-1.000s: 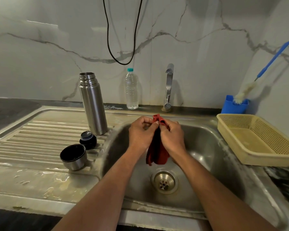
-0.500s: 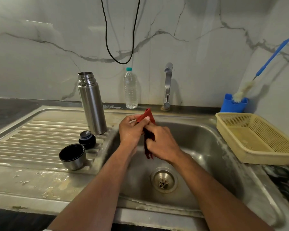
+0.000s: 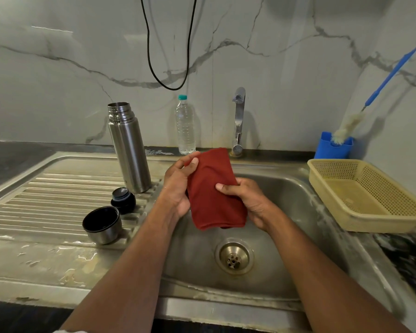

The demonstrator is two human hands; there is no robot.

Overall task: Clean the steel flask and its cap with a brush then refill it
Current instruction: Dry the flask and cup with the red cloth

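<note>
both hands hold a folded red cloth [image 3: 214, 191] over the sink [image 3: 286, 188], left hand [image 3: 178, 186] pinching its upper edge and right hand [image 3: 246, 198] curled round its side, likely for drying. the steel flask [image 3: 129, 147] stands uncapped on the drainboard [image 3: 46, 195], its cap [image 3: 102, 224] and stopper [image 3: 123, 200] beside it, probably draining.

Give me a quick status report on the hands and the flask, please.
Left hand and right hand both hold red cloth over sink. Flask upright on drainboard, uncapped, untouched. Brush parked in blue holder.
</note>
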